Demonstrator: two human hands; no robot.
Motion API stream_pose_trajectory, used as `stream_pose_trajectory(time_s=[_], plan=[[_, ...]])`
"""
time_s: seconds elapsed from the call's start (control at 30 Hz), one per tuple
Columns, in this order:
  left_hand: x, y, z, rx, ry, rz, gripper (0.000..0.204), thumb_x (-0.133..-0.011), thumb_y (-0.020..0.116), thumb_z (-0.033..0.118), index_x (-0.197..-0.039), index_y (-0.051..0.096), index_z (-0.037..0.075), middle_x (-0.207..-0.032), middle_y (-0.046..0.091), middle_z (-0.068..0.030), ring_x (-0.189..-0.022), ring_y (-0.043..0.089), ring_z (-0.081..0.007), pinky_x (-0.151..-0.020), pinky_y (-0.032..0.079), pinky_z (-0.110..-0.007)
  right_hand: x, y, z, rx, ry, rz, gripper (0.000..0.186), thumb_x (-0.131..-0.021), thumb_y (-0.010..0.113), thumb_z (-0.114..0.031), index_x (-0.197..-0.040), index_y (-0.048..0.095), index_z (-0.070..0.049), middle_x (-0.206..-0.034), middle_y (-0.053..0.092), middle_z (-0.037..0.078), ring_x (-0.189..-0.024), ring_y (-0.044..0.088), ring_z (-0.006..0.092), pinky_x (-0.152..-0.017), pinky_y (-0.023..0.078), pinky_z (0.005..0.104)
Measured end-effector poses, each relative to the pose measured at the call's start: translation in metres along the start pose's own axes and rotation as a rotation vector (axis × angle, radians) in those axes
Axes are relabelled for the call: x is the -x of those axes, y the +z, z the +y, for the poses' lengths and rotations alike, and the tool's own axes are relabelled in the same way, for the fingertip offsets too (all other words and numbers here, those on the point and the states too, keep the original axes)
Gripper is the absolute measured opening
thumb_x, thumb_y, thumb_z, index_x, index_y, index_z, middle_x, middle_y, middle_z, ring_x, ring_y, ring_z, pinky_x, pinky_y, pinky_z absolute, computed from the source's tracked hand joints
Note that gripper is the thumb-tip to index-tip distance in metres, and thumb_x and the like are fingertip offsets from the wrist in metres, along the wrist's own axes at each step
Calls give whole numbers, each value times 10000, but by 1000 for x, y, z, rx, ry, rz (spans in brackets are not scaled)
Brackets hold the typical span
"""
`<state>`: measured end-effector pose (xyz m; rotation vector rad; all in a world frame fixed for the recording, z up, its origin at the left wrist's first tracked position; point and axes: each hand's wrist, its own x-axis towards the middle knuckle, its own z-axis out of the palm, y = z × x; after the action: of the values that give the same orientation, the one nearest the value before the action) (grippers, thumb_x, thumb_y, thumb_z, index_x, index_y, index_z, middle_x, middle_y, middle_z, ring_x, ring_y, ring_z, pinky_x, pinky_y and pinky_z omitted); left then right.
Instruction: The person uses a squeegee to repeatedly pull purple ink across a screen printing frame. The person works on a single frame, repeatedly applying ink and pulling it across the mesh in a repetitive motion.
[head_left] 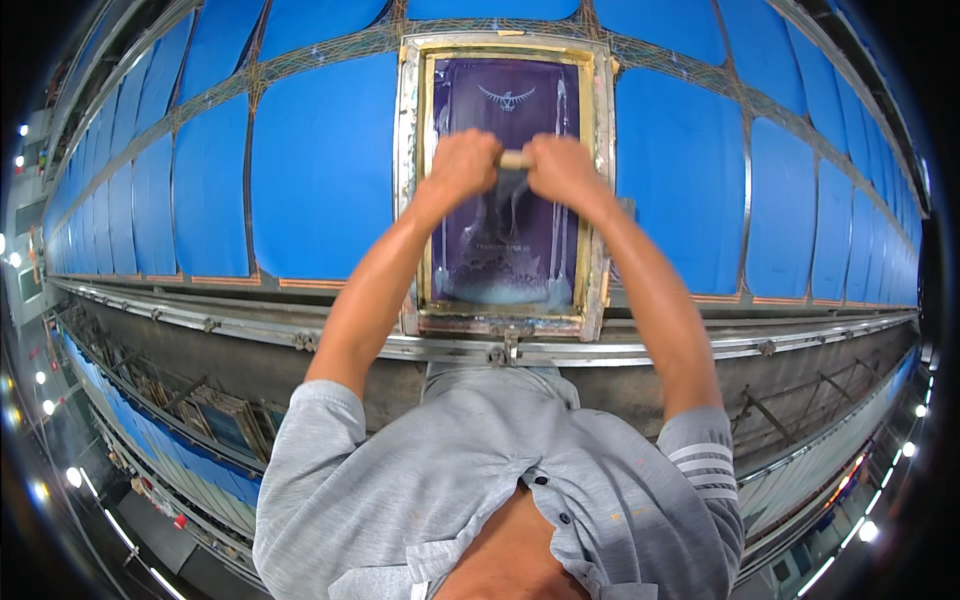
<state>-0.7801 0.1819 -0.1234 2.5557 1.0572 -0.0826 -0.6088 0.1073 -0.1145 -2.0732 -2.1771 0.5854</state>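
Note:
A printing screen in a metal and wood frame (pixel 408 180) lies flat on a long table, its purple mesh (pixel 505 250) showing a pale bird-shaped design near the far end. My left hand (pixel 462 165) and my right hand (pixel 560 165) sit side by side on the wooden handle of a squeegee (pixel 516 159), both fists closed around it over the upper half of the mesh. The squeegee's blade is hidden under my hands. Pale ink pools along the near edge of the mesh (pixel 500 292).
Blue fabric panels (pixel 320 165) cover the table on both sides of the screen, panel (pixel 685 170) to the right. A metal rail (pixel 300 335) runs along the table's near edge. Racks with more frames (pixel 225 420) sit below on the left.

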Motion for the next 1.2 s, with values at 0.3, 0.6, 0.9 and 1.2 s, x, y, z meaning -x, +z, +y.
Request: stream_pose_trajectory(time_s=[0.3,0.6,0.9,1.2], plan=[[-167,-46,-51,-30,12,75,228,-799,596,165,-930,764,86,-881,724,-190,-858,705,-376,-773,556,-468,-156,-46,86,71,52,29,270,-735,607,-153,-965,747,-120,-942,730,168,-881,700,382,-791,555,486],[-15,9,-8,45,49,79,143,-709,641,44,-799,737,100,-759,698,-161,-711,692,-357,-620,547,-466,-18,14,18,40,-96,84,87,-746,619,-58,-813,676,-55,-845,647,121,-813,647,346,-739,541,459],[187,70,63,206,14,53,140,-669,634,-6,-763,701,74,-751,687,-139,-679,680,-336,-602,529,-449,174,79,-75,-62,-138,54,147,-694,645,-69,-831,688,-43,-860,627,121,-873,644,307,-946,475,509],[-2,-3,3,-11,-24,-71,242,-750,627,92,-943,763,142,-798,708,-154,-774,698,-353,-724,559,-474,-6,11,12,-14,-36,-13,162,-721,635,-100,-837,739,-53,-878,708,177,-842,702,362,-775,550,478]])
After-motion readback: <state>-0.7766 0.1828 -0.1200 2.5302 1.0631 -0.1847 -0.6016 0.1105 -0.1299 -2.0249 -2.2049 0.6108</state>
